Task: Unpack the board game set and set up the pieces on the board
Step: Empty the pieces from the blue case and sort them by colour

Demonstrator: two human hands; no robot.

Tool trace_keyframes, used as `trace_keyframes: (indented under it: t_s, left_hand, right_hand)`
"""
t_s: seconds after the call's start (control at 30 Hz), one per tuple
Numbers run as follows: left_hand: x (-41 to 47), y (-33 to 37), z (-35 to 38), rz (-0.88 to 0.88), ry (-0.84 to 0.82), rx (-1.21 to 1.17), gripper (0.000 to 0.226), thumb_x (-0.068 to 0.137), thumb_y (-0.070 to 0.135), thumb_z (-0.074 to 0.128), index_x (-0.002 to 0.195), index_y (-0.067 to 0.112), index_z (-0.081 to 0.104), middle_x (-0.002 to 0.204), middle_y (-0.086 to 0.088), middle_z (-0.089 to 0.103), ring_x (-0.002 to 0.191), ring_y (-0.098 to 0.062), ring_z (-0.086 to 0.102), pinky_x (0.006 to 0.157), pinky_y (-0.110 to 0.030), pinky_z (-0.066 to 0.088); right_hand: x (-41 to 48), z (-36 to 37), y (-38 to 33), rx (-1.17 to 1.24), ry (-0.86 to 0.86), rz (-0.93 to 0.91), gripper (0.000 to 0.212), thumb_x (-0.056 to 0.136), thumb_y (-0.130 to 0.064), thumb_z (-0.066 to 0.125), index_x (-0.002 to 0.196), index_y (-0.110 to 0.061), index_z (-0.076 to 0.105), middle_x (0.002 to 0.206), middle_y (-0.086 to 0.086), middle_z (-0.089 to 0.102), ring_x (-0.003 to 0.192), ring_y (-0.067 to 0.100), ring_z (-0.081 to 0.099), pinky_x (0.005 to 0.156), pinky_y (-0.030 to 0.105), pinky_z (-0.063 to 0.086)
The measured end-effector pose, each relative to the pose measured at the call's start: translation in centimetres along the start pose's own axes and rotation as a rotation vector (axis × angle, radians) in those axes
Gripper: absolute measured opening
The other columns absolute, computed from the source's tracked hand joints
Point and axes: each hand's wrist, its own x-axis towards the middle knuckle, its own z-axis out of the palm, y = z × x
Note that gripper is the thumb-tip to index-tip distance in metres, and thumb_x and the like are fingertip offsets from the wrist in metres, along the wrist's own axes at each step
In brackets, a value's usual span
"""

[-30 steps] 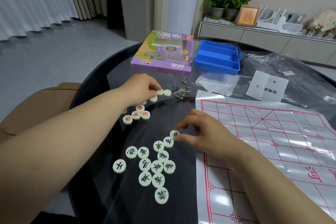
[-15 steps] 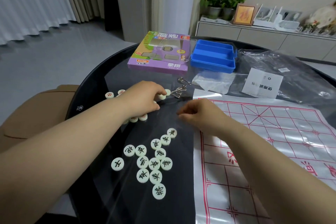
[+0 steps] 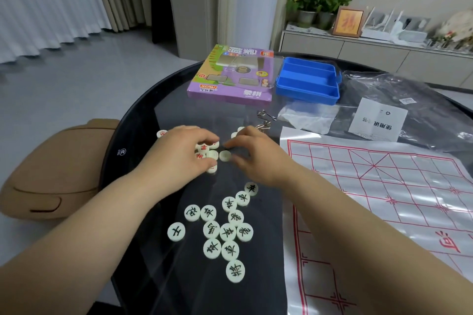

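White round pieces lie on the dark glass table (image 3: 143, 135). A cluster with black characters (image 3: 225, 227) sits near me, left of the plastic board sheet (image 3: 384, 199) with its red grid. Farther away, my left hand (image 3: 184, 153) curls over a group of red-lettered pieces (image 3: 204, 147), hiding most of them. My right hand (image 3: 256, 158) has reached across beside it; its thumb and forefinger close on a blank-faced piece (image 3: 225, 155) that lies flat on the glass. One red piece (image 3: 161, 133) lies apart, left of my left hand.
The purple game box (image 3: 230, 77) and a blue plastic tray (image 3: 307, 82) stand at the table's far side. Metal wire puzzles (image 3: 266, 117), a clear bag (image 3: 307, 117), a paper slip (image 3: 378, 120) and a dark plastic bag (image 3: 409, 94) lie behind the board. A tan chair (image 3: 56, 169) is at the left.
My right hand left the black-lettered cluster and moved up and left to the red group by my left hand. My left hand shifted slightly nearer over the red pieces.
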Motion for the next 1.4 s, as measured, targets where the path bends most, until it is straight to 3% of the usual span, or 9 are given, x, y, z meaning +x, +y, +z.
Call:
trace_keyframes:
  t_s: [0.13, 0.3, 0.5, 0.6, 0.73, 0.93, 1.13, 1.23, 1.4]
  left_hand:
    - [-0.7, 0.1, 0.8, -0.014, -0.041, 0.061, 0.040, 0.077, 0.022, 0.069, 0.116, 0.021, 0.060, 0.115, 0.004, 0.061, 0.111, -0.014, 0.049, 0.087, -0.020, 0.033]
    - [-0.5, 0.2, 1.1, -0.025, -0.024, 0.073, 0.040, 0.078, 0.027, 0.068, 0.117, 0.020, 0.060, 0.115, 0.003, 0.061, 0.111, -0.014, 0.049, 0.087, -0.020, 0.032]
    - [0.8, 0.8, 1.4, -0.080, -0.045, 0.157, 0.024, 0.083, 0.025, 0.062, 0.106, 0.018, 0.063, 0.104, 0.002, 0.062, 0.102, -0.019, 0.052, 0.072, -0.022, 0.031]
    - [1.4, 1.5, 1.4, -0.042, -0.095, 0.220, 0.023, 0.083, 0.022, 0.061, 0.106, 0.020, 0.062, 0.108, 0.001, 0.062, 0.108, -0.019, 0.049, 0.081, -0.025, 0.037]
    - [1.7, 1.9, 1.7, 0.055, -0.098, 0.337, 0.024, 0.084, 0.027, 0.060, 0.108, 0.027, 0.060, 0.110, 0.007, 0.062, 0.113, -0.017, 0.046, 0.093, -0.022, 0.019]
    - [0.0, 3.5, 2.6, 0.096, -0.150, 0.199, 0.029, 0.088, 0.017, 0.052, 0.116, 0.024, 0.056, 0.118, 0.005, 0.057, 0.113, -0.018, 0.049, 0.093, -0.031, 0.039]
    - [-0.4, 3.5, 3.1, 0.174, -0.141, 0.357, 0.030, 0.088, 0.013, 0.041, 0.111, 0.021, 0.060, 0.114, 0.005, 0.058, 0.110, -0.019, 0.051, 0.084, -0.033, 0.044]
    - [-0.1, 3.2, 3.0, 0.181, -0.184, 0.334, 0.031, 0.090, 0.015, 0.043, 0.113, 0.021, 0.061, 0.116, 0.007, 0.057, 0.113, -0.017, 0.049, 0.090, -0.035, 0.043]
    - [0.3, 3.1, 2.4, 0.151, -0.201, 0.264, 0.026, 0.090, 0.028, 0.052, 0.111, 0.020, 0.064, 0.113, 0.007, 0.059, 0.110, -0.014, 0.049, 0.091, -0.033, 0.041]
  right_hand:
    - [-0.5, 0.3, -0.3, -0.071, 0.004, -0.032, 0.031, 0.088, -0.025, 0.057, 0.117, -0.016, 0.062, 0.111, 0.009, 0.053, 0.108, 0.021, 0.049, 0.083, 0.023, 0.035]
    - [-1.0, 0.0, -0.7, -0.093, -0.003, 0.010, 0.027, 0.087, -0.022, 0.056, 0.110, -0.009, 0.060, 0.112, 0.009, 0.052, 0.109, 0.023, 0.048, 0.087, 0.033, 0.041]
    - [-2.4, 0.1, 0.2, -0.078, 0.070, 0.069, 0.023, 0.088, -0.017, 0.053, 0.108, -0.006, 0.059, 0.112, 0.008, 0.053, 0.105, 0.023, 0.050, 0.078, 0.025, 0.034]
    - [-3.3, 0.0, 0.7, -0.042, 0.109, 0.061, 0.022, 0.087, -0.014, 0.055, 0.106, -0.006, 0.062, 0.108, 0.009, 0.056, 0.104, 0.023, 0.051, 0.071, 0.016, 0.028]
    - [-3.9, -0.6, 1.0, -0.013, 0.128, 0.059, 0.021, 0.086, -0.012, 0.057, 0.104, -0.005, 0.064, 0.107, 0.010, 0.058, 0.100, 0.023, 0.053, 0.068, 0.011, 0.024]
    - [-4.0, -1.2, 0.6, -0.136, 0.130, 0.085, 0.025, 0.089, -0.018, 0.050, 0.108, -0.012, 0.065, 0.107, 0.009, 0.060, 0.099, 0.025, 0.055, 0.075, 0.024, 0.033]
    - [-3.8, -0.9, 0.6, -0.232, 0.151, 0.063, 0.029, 0.091, -0.019, 0.043, 0.110, -0.013, 0.064, 0.109, 0.009, 0.065, 0.101, 0.028, 0.057, 0.082, 0.035, 0.043]
    - [-4.0, -1.0, 0.9, -0.052, 0.214, 0.128, 0.024, 0.090, -0.017, 0.051, 0.107, -0.014, 0.067, 0.106, 0.008, 0.068, 0.099, 0.025, 0.059, 0.080, 0.029, 0.041]
    - [-4.2, -1.4, 1.7, 0.181, 0.236, 0.208, 0.020, 0.086, -0.011, 0.058, 0.103, -0.008, 0.069, 0.102, 0.010, 0.070, 0.080, 0.008, 0.052, 0.061, 0.003, 0.035]
